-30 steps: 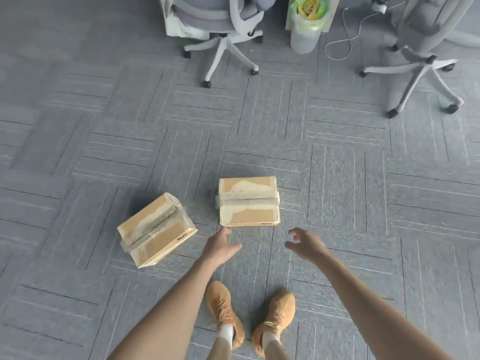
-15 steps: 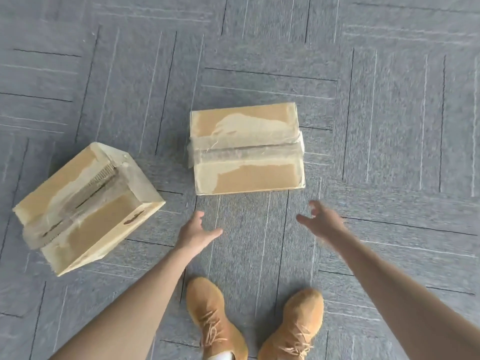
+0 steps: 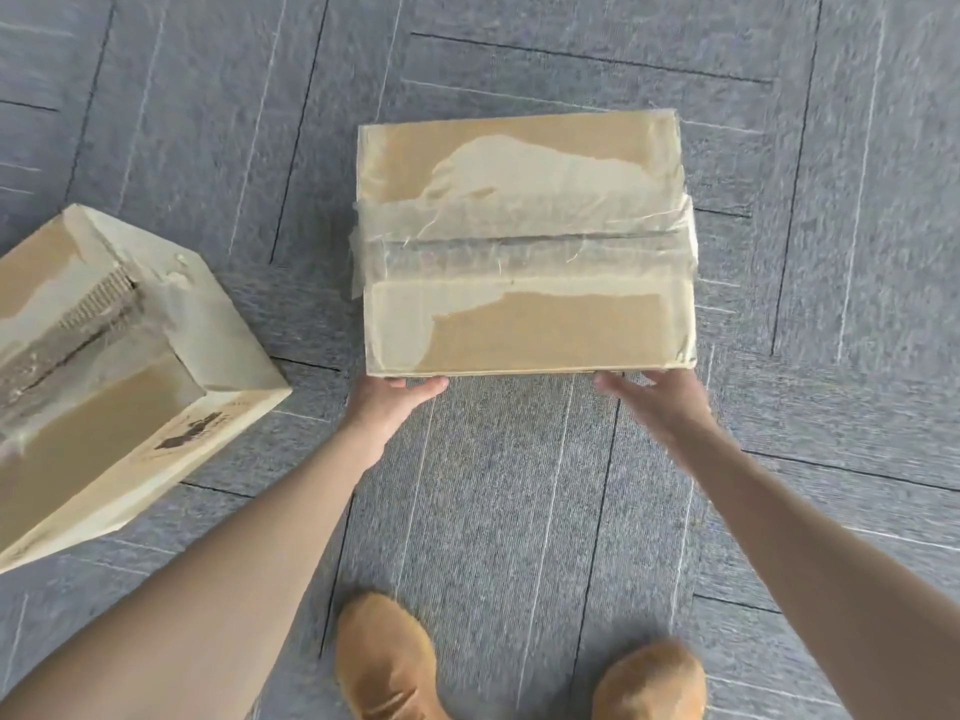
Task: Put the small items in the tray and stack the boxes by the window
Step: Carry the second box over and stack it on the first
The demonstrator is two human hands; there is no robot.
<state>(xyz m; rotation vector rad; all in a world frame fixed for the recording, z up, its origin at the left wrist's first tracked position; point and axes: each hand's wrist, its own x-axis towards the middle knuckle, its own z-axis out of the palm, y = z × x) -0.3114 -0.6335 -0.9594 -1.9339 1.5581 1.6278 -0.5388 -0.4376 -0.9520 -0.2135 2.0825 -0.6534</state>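
A taped cardboard box (image 3: 524,241) lies flat on the grey carpet right in front of me, its top seam covered with clear tape. My left hand (image 3: 387,407) grips its near left corner, and the fingers are hidden under the edge. My right hand (image 3: 654,402) holds the near right corner the same way. A second taped cardboard box (image 3: 104,381) sits at an angle on the floor to the left, apart from both hands and partly cut off by the frame.
Grey carpet tiles (image 3: 519,485) cover the floor all around. My two tan shoes (image 3: 384,662) (image 3: 649,683) stand just behind the box I am holding.
I have bent down closer to the floor. Both hands moved forward from open, just short of the box, to its near edge and closed on it.
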